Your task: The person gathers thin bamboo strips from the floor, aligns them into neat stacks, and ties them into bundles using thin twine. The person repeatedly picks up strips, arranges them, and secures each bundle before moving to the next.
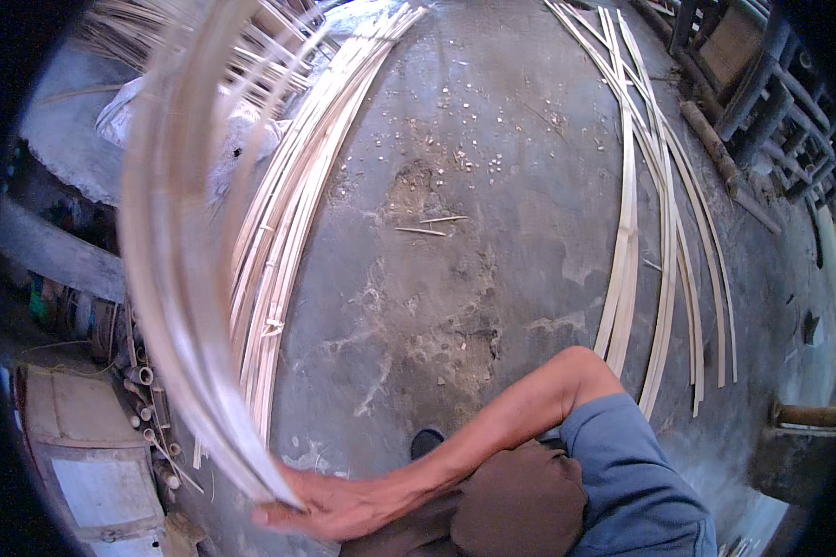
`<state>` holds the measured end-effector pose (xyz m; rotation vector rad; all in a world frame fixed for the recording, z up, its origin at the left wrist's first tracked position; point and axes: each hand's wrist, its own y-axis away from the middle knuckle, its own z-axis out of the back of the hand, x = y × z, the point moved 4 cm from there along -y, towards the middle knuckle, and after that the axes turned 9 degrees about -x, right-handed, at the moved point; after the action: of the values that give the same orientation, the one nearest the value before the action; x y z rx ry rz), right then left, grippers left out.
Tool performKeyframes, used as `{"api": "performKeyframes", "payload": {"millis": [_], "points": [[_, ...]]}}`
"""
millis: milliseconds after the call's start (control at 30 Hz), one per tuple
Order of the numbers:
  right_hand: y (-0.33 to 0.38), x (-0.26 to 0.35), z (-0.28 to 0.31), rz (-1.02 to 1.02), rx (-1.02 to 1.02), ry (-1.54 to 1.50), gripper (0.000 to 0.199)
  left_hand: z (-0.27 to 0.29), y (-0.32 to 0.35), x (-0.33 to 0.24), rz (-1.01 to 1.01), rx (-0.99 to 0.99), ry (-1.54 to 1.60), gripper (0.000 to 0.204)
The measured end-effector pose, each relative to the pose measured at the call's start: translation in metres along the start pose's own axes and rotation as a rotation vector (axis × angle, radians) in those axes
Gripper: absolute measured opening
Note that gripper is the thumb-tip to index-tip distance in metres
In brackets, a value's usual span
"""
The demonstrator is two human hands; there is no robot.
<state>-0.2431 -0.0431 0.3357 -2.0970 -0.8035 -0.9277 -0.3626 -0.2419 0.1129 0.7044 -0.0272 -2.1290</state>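
My right arm reaches across my body to the lower left. There my right hand (pixel 330 506) is closed around the near end of a bundle of long bamboo strips (pixel 181 306). The held strips rise in a curve toward the upper left and are smeared by motion. Beside and partly behind them, a pile of pale split bamboo strips (pixel 293 223) lies lengthwise on the floor. My left hand is not in view.
More loose bamboo strips (pixel 664 223) lie crossed on the right of the concrete floor (pixel 418 306). Small chips and short sticks (pixel 423 230) are scattered mid-floor. Bamboo poles (pixel 715 139) stand at far right. A box-like cabinet (pixel 93 446) and cut bamboo tubes (pixel 144 399) are at left.
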Motion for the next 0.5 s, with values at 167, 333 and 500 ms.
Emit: {"api": "performKeyframes", "payload": {"millis": [167, 333, 500], "points": [[-0.001, 0.013, -0.025, 0.189, 0.14, 0.177, 0.088, 0.011, 0.004, 0.012, 0.008, -0.046, -0.007, 0.052], [-0.024, 0.01, 0.004, 0.105, -0.205, 0.15, 0.075, 0.02, -0.001, 0.016, -0.031, -0.091, 0.016, 0.052], [-0.039, 0.054, 0.063, -0.071, -0.365, -0.003, 0.058, 0.032, -0.007, 0.021, -0.107, -0.151, 0.062, 0.052]]}}
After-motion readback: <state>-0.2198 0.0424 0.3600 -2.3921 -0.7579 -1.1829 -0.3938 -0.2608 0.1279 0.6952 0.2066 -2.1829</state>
